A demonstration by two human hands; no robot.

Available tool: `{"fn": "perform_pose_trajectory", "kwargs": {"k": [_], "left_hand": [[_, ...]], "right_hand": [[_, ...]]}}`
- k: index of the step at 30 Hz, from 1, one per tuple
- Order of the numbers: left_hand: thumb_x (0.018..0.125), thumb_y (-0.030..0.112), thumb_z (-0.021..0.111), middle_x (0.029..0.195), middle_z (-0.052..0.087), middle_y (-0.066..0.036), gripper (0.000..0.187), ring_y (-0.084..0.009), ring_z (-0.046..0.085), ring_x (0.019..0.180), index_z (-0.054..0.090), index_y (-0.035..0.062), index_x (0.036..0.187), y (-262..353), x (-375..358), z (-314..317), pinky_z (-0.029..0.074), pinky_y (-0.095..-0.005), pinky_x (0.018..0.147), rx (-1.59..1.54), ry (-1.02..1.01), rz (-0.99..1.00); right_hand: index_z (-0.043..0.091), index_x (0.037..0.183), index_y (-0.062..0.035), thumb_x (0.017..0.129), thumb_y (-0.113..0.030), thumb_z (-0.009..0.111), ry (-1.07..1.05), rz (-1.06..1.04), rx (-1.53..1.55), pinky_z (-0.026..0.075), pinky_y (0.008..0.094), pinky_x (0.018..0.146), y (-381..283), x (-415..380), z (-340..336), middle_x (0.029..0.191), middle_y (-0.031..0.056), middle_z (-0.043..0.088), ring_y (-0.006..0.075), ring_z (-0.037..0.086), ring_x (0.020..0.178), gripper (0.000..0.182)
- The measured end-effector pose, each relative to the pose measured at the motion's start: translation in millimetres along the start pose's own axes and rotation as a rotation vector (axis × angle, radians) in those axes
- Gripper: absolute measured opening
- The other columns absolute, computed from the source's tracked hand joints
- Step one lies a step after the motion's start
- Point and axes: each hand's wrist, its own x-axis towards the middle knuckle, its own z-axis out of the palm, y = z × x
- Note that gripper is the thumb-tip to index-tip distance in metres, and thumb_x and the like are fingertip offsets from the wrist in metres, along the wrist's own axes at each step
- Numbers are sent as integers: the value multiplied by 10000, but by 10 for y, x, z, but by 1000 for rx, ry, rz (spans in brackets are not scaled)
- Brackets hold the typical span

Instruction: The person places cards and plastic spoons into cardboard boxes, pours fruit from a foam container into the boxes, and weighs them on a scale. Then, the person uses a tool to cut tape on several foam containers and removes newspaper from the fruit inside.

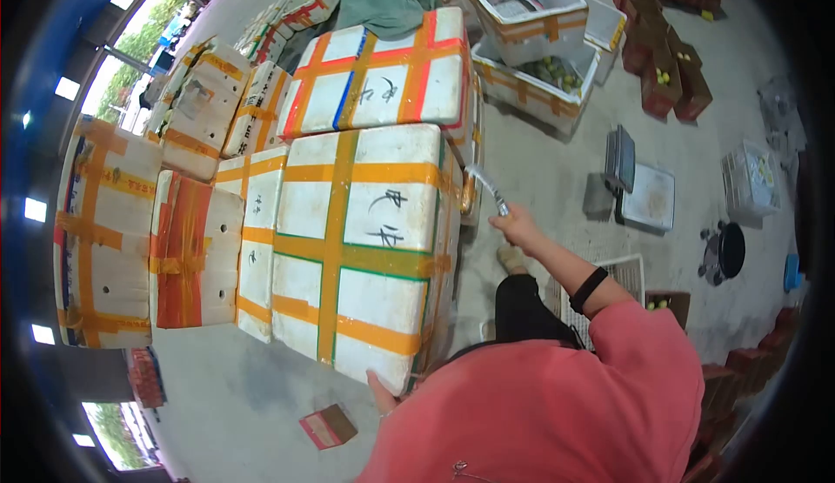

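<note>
Inspection runs from the left of the head view to the right. At far left, taped foam boxes (104,231) stand stacked, their orange bands intact. Next comes the large foam box (361,248) under work, white with orange and green tape crossing its top and black characters written on it. It stands in front of the person, touching its neighbours on the left and behind.

Progress, as judged from this view: the lid is on and the top bands appear whole, so opening is at an early stage. Any cutting so far would be confined to the right side edge, where the tape looks ragged, though that detail is too small to confirm.

The left hand (380,393) lies against the lower near corner of the box, fingers spread flat on the foam, bracing rather than clasping.

The right hand (515,220) is clenched around the handle of a knife (487,187), whose blade points up and left to the box's upper right edge, at or just beside the tape there.

Further right, a platform scale (645,194) sits on the concrete floor (539,161), well apart from the box.
</note>
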Motion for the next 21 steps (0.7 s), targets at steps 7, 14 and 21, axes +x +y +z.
{"fn": "perform_pose_trajectory", "kwargs": {"k": [7, 14, 21], "left_hand": [[858, 653, 340, 1246, 509, -89, 711, -297, 513, 1045, 388, 126, 1333, -303, 785, -826, 429, -416, 869, -275, -122, -142], [835, 673, 370, 1212, 541, -95, 733, -301, 557, 971, 409, 116, 1311, -427, 784, -781, 473, -428, 770, -302, 23, -38], [828, 660, 409, 1130, 587, -125, 733, -299, 608, 848, 437, 78, 1273, -138, 375, -494, 516, -405, 612, -144, 107, 74]], "right_hand": [[587, 1016, -23, 767, -325, 622, 122, -688, -438, 461, 377, 759, -1102, 1755, 278, 838, 133, 631, 301, 600, 826, 393], [612, 1071, -42, 727, -409, 617, -275, -330, -880, 469, 392, 817, -1480, 2361, 701, 988, 211, 630, 339, 603, 929, 503], [610, 1076, -68, 726, -442, 622, -270, -312, -1047, 465, 375, 836, -1381, 2204, 677, 1019, 185, 628, 312, 606, 940, 512]]}}
